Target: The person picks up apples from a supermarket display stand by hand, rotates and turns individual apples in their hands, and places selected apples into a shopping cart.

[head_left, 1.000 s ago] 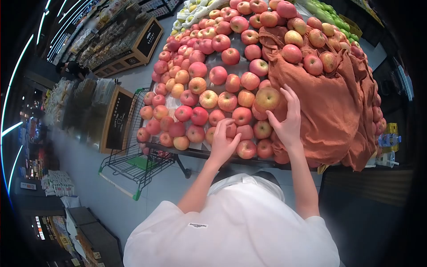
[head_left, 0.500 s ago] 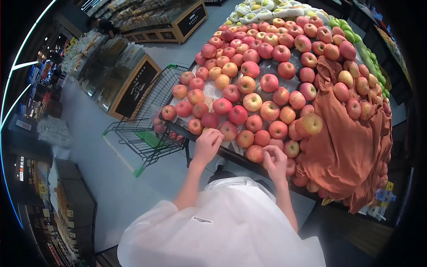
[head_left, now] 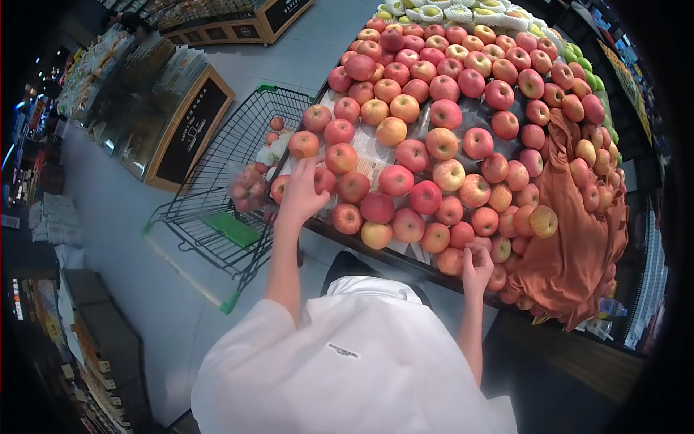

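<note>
1. The left hand [head_left: 301,194] is partly open over the near left corner of the apple display, thumb apart from the fingers, around the side of a red apple [head_left: 324,181]; whether it grips the apple is unclear.
2. The right hand [head_left: 478,268] is at the near edge, its fingers bent in and the thumb close to them, just beside a red-orange apple [head_left: 450,261]. Whether it pinches anything cannot be told.
3. Many round red and yellow-red apples [head_left: 411,155] cover the dark-edged tabletop [head_left: 416,266], with a printed paper sheet [head_left: 367,168] showing between some of them.
4. A crumpled rust-orange cloth [head_left: 567,253] lies over the right part of the display; a yellowish apple [head_left: 543,221] sits at its left edge.
5. Pale fruits in white foam nets [head_left: 459,13] lie along the far end, with green fruits [head_left: 575,58] at the far right.
6. A black wire shopping cart with green trim [head_left: 235,230] stands left of the tabletop, near a clear plastic bag of apples [head_left: 248,186].
</note>
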`<state>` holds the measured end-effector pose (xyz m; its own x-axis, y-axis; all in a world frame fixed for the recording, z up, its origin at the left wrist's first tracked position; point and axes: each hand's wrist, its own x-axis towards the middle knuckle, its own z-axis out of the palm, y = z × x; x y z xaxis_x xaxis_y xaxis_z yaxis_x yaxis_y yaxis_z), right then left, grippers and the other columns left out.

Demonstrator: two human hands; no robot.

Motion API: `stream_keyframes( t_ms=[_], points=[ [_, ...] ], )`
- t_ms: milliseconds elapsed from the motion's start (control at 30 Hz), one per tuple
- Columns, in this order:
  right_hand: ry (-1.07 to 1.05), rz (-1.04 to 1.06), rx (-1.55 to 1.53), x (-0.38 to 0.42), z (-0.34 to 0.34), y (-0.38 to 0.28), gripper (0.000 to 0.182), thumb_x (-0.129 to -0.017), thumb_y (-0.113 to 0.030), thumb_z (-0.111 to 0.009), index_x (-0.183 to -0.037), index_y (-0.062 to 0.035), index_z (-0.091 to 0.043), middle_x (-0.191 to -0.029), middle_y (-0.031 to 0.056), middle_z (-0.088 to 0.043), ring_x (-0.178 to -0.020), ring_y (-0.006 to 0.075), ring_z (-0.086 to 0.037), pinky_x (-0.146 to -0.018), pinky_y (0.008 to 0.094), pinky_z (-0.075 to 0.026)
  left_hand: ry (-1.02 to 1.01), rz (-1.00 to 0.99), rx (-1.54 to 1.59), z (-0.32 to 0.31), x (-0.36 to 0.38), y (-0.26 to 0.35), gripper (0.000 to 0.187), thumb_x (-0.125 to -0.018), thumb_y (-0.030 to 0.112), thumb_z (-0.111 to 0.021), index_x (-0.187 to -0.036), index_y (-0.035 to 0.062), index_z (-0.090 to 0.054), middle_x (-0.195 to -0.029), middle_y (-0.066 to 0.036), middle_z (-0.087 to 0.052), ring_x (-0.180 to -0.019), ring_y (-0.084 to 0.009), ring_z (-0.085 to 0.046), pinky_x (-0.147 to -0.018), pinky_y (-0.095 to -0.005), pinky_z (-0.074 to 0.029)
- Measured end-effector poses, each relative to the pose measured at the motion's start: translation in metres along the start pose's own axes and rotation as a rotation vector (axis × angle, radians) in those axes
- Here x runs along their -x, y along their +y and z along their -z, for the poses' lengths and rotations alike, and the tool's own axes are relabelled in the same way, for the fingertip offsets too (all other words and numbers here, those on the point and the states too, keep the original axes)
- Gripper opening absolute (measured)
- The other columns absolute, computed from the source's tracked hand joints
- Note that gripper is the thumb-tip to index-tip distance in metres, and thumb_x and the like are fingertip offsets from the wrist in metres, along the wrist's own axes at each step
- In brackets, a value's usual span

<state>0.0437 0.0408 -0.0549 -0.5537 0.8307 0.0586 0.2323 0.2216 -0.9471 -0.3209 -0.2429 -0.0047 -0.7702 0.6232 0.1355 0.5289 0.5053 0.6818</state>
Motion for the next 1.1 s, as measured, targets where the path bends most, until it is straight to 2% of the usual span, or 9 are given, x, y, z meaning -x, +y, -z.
stream_keyframes(
  t_ms=[367,500,600,667,767,800,867,933,1100],
  points=[
    [0.091,-0.015,-0.053,-0.001,-0.006,0.010,0.008,-0.100,-0.001,-0.069,-0.108,0.0007,-0.070,-0.090,0.0006,-0.070,-0.077,0.0047,-0.064,-0.068,0.0186,-0.049,0.061,0.126,0.165,0.022,0.006,-0.001,0.081,-0.072,0.012,-0.094,-0.143,0.0070,-0.055,-0.140,-0.016,-0.059,-0.132,-0.0332,-0.060,-0.112,-0.0421,-0.049],
    [0.164,0.018,0.009,0.001,-0.005,0.004,0.005,-0.102,-0.002,-0.068,-0.106,-0.0009,-0.070,-0.089,-0.0008,-0.068,-0.074,0.0037,-0.059,-0.062,0.0202,-0.044,-0.028,0.272,1.364,0.035,0.007,0.002,0.063,-0.101,0.021,-0.072,-0.155,0.0030,-0.046,-0.151,-0.013,-0.056,-0.143,-0.0258,-0.054,-0.118,-0.0411,-0.044],
    [0.276,0.169,0.307,0.011,-0.024,-0.048,0.006,-0.103,-0.002,-0.066,-0.105,-0.0031,-0.072,-0.088,-0.0036,-0.066,-0.071,0.0009,-0.053,-0.057,0.0190,-0.037,-0.188,0.397,1.700,0.015,0.018,0.004,0.060,-0.111,0.041,-0.053,-0.159,0.0058,-0.043,-0.154,-0.013,-0.055,-0.142,-0.0276,-0.055,-0.120,-0.0431,-0.043],
    [0.188,0.130,0.053,0.018,-0.043,-0.078,0.007,-0.102,0.000,-0.067,-0.108,-0.0011,-0.071,-0.091,-0.0027,-0.067,-0.073,0.0010,-0.057,-0.059,0.0164,-0.040,-0.311,0.495,1.762,0.001,0.024,0.015,0.068,-0.112,0.055,-0.045,-0.161,0.0067,-0.041,-0.159,-0.013,-0.051,-0.144,-0.0280,-0.054,-0.120,-0.0456,-0.044],
    [-0.120,0.270,0.125,0.026,-0.080,-0.139,0.026,-0.090,-0.001,-0.078,-0.115,-0.0007,-0.070,-0.106,0.0081,-0.075,-0.093,0.0178,-0.072,-0.082,0.0303,-0.057,-0.520,0.557,1.822,-0.027,0.034,0.040,0.072,-0.112,0.060,-0.042,-0.161,0.0066,-0.040,-0.158,-0.012,-0.052,-0.144,-0.0283,-0.054,-0.119,-0.0466,-0.044],
    [-0.216,0.347,0.165,0.024,-0.087,-0.154,0.050,-0.083,-0.007,-0.085,-0.129,-0.0029,-0.066,-0.124,0.0122,-0.072,-0.113,0.0261,-0.070,-0.096,0.0369,-0.056,-0.447,0.634,1.701,-0.037,0.037,0.060,0.080,-0.110,0.070,-0.032,-0.158,0.0069,-0.043,-0.150,-0.017,-0.059,-0.125,-0.0338,-0.068,-0.099,-0.0488,-0.060],
    [-0.282,0.442,0.140,0.018,-0.102,-0.184,0.086,-0.072,-0.019,-0.095,-0.147,-0.0062,-0.055,-0.151,0.0171,-0.058,-0.139,0.0363,-0.056,-0.115,0.0469,-0.047,-0.761,0.555,1.785,-0.053,0.047,0.057,0.079,-0.110,0.068,-0.034,-0.160,0.0071,-0.039,-0.155,-0.014,-0.054,-0.139,-0.0302,-0.058,-0.111,-0.0477,-0.052],
    [-0.323,0.462,0.123,0.015,-0.109,-0.183,0.089,-0.071,-0.023,-0.095,-0.148,-0.0060,-0.055,-0.152,0.0174,-0.056,-0.138,0.0375,-0.056,-0.115,0.0492,-0.047,-0.983,0.575,1.686,-0.063,0.051,0.068,0.083,-0.110,0.071,-0.030,-0.163,0.0069,-0.034,-0.160,-0.012,-0.048,-0.147,-0.0279,-0.051,-0.118,-0.0488,-0.048],
    [-0.254,0.348,0.165,0.031,-0.096,-0.168,0.080,-0.071,-0.015,-0.091,-0.143,-0.0102,-0.056,-0.150,0.0170,-0.053,-0.136,0.0391,-0.057,-0.113,0.0488,-0.049,-0.859,0.621,1.643,-0.073,0.050,0.104,0.075,-0.098,0.026,-0.074,-0.159,0.0080,-0.034,-0.151,-0.015,-0.050,-0.142,-0.0303,-0.055,-0.114,-0.0446,-0.054]
  ],
)
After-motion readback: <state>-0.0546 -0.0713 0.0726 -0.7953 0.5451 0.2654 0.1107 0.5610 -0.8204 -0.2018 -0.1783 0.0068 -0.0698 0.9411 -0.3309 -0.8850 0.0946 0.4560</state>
